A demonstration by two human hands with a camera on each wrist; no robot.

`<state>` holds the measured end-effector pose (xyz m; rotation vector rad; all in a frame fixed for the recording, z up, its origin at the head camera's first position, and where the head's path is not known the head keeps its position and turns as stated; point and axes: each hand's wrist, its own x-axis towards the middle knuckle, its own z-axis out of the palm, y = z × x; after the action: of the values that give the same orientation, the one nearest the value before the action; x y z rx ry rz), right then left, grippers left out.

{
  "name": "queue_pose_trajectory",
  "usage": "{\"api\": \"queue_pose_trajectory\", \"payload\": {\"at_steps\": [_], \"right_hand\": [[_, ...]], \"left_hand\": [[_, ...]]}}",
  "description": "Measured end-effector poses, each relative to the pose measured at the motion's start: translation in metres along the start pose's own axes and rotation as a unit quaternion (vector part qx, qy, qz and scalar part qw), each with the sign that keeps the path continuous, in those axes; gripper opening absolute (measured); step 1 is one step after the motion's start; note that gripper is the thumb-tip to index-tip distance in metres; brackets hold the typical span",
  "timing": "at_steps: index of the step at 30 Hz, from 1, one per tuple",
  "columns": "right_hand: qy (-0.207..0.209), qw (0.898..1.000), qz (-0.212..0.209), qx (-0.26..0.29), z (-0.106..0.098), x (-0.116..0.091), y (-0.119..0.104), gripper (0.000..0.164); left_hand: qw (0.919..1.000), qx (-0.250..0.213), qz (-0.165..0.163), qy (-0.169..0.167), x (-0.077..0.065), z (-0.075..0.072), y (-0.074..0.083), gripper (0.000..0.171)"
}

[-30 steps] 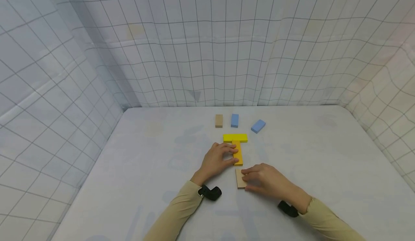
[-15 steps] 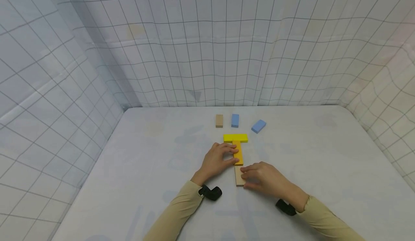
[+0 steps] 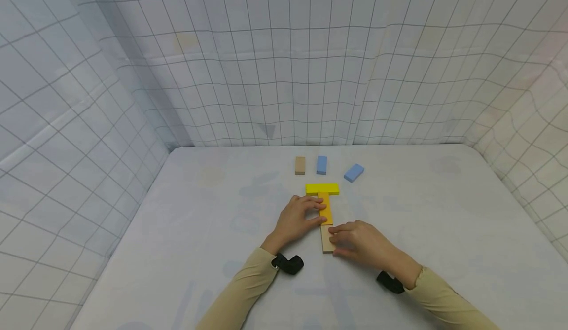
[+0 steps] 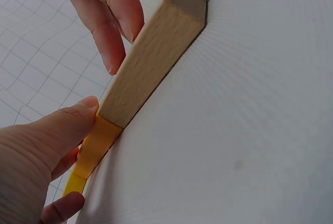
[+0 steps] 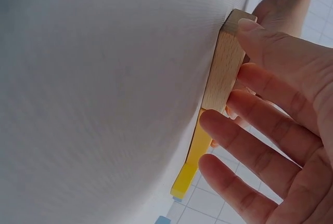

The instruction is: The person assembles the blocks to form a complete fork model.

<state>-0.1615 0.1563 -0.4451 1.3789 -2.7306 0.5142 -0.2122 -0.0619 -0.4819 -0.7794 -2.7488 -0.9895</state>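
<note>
A yellow block (image 3: pixel 322 189) lies crosswise, and an orange block (image 3: pixel 325 207) runs from its middle toward me. A plain wooden block (image 3: pixel 327 239) lies end to end with the orange one, their ends meeting in the left wrist view. My left hand (image 3: pixel 298 217) holds the orange block from the left, thumb near its close end and fingertips further up. From the right, my right hand (image 3: pixel 361 243) holds the wooden block, its thumb at the near end in the right wrist view. The right hand covers part of the wooden block in the head view.
Beyond the yellow block lie a small wooden block (image 3: pixel 300 165), an upright-set blue block (image 3: pixel 321 165) and a slanted blue block (image 3: pixel 354 172). A white cloth covers the table (image 3: pixel 186 241). Grid-patterned curtains (image 3: pixel 284 63) hang at the back and sides.
My right hand has slid the wooden block away from me, closing the gap to the orange block's near end. My left hand has stayed in place on the orange block.
</note>
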Motion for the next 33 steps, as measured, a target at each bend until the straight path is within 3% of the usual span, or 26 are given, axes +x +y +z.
{"api": "queue_pose_trajectory", "payload": {"at_steps": [33], "right_hand": [[0.016, 1.0, 0.005, -0.01, 0.0022, -0.0046, 0.001, 0.026]], "left_hand": [[0.9999, 0.013, 0.001, -0.009, -0.0004, -0.0029, 0.0019, 0.04]]}}
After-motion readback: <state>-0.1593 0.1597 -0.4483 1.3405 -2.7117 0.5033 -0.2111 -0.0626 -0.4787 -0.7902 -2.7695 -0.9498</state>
